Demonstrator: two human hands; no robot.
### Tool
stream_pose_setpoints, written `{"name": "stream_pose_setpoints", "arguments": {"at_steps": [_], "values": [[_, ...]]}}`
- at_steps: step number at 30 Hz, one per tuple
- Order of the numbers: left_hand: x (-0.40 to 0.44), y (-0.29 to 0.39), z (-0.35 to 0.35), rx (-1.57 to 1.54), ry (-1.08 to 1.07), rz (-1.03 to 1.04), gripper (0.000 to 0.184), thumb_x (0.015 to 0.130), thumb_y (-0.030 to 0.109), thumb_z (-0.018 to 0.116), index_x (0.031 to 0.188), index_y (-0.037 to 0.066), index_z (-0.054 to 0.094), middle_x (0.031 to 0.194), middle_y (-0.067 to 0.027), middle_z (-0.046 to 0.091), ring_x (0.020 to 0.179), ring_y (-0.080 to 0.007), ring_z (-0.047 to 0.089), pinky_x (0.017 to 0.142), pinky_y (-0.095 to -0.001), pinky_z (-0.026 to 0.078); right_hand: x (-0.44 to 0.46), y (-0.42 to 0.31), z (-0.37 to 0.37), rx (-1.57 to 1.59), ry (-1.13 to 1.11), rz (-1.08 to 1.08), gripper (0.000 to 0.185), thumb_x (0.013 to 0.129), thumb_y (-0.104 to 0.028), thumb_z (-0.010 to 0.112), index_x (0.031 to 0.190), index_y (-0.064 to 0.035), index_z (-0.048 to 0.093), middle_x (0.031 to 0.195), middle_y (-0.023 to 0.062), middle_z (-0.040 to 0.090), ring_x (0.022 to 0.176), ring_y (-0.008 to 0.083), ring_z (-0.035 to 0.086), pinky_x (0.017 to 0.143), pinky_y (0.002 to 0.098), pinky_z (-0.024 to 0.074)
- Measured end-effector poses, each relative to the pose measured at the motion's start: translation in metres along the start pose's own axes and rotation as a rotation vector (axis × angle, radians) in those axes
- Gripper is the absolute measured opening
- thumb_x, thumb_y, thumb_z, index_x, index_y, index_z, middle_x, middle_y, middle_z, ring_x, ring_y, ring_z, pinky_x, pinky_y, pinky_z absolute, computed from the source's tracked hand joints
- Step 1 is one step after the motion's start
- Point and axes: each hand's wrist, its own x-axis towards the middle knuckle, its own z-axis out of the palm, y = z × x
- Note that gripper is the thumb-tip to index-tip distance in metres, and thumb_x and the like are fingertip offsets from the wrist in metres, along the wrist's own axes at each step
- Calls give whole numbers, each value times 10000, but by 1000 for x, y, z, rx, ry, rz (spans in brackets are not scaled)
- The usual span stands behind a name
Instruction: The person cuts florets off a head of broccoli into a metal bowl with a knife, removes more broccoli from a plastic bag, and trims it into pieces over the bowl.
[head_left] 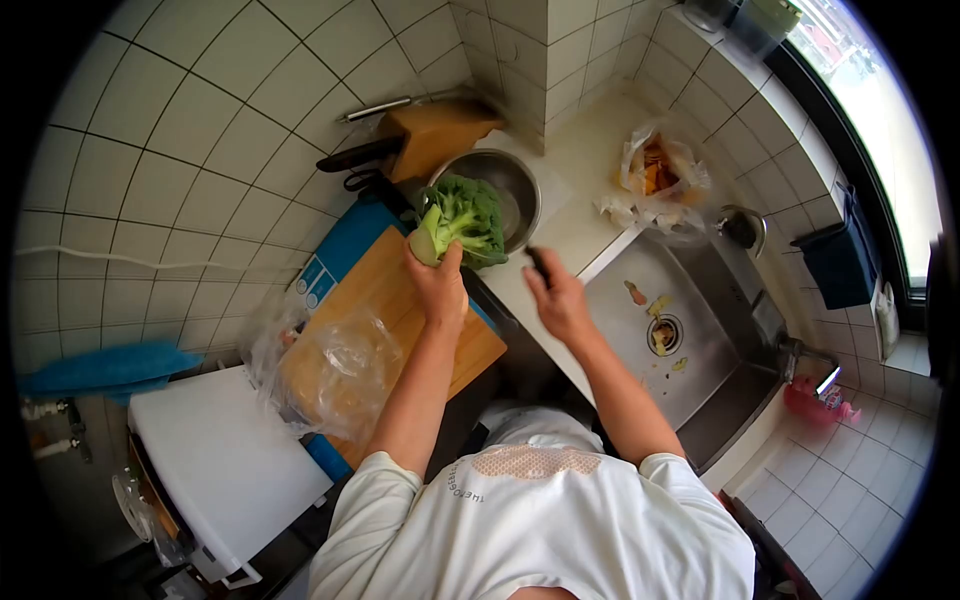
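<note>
Gripping the broccoli (462, 222) by its stalk (431, 238), the left hand (438, 285) wraps its fingers close; the right hand (560, 296) curls its own around a black handle (537, 262), the tool blurred. The broccoli overlaps the bowl (522, 205) in view, near the board (465, 350). It's probably light and firm: the stiff stalk takes a tight hold, while squeezed florets (480, 205) would likely crumble.
</note>
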Motion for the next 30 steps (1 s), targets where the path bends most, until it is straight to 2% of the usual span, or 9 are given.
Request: {"name": "stream_pose_setpoints", "arguments": {"at_steps": [3,4,6,9,16,22,25,27,30], "values": [[4,1,4,87,43,-14,496,771,-14,633,1204,-2,392,1106,-108,504,985,-181,525,864,-292,443,-3,-29,7,-47,-185,19,228,940,-211,506,1106,-57,477,715,206,545,650,353,552,633,381,458],[5,1,4,87,37,-11,496,771,-14,633,1204,-2,392,1106,-108,504,985,-181,525,864,-292,443,-2,-30,9,-45,-179,16,228,940,-211,506,1106,-57,477,715,206,545,650,353,552,633,381,458],[6,1,5,78,29,9,505,765,-5,638,1206,-5,392,1104,-116,506,990,-182,523,867,-292,439,2,-28,14,-154,-226,-23,204,948,-216,470,1046,-40,439,705,245,551,686,440,542,602,459,436],[6,2,3,55,4,33,511,761,-2,638,1209,-4,392,1096,-116,509,983,-186,523,869,-293,437,6,-32,16,-251,-215,-8,199,940,-212,473,980,-29,405,699,260,560,700,472,532,582,522,396],[1,10,5,124,26,112,503,744,20,659,1183,0,415,1094,-117,518,968,-193,532,846,-307,448,4,-31,25,-249,-196,-70,219,937,-208,477,927,-17,371,655,273,550,654,481,529,559,542,396],[-4,18,10,316,-10,202,454,741,14,654,1141,5,440,1023,-112,547,910,-191,553,811,-315,463,9,-26,36,-276,-169,-39,267,945,-265,456,910,-14,373,650,265,573,625,477,546,550,554,418],[4,14,6,241,-10,173,451,741,4,646,1140,0,435,1041,-115,528,928,-193,538,824,-309,455,16,-25,34,-246,-212,-15,288,953,-287,439,934,-7,380,677,277,574,673,488,546,587,555,415],[10,14,3,206,-3,159,457,743,-2,637,1148,-4,425,1067,-116,501,955,-194,518,844,-303,443,25,-27,27,-176,-354,57,320,963,-319,415,949,0,398,747,296,576,750,497,539,634,542,407],[17,16,2,214,20,158,461,745,-7,628,1152,-4,412,1085,-116,478,979,-194,502,861,-301,432,32,-34,18,-61,-360,124,343,970,-337,396,949,4,417,803,305,569,811,503,521,667,522,395]]}}
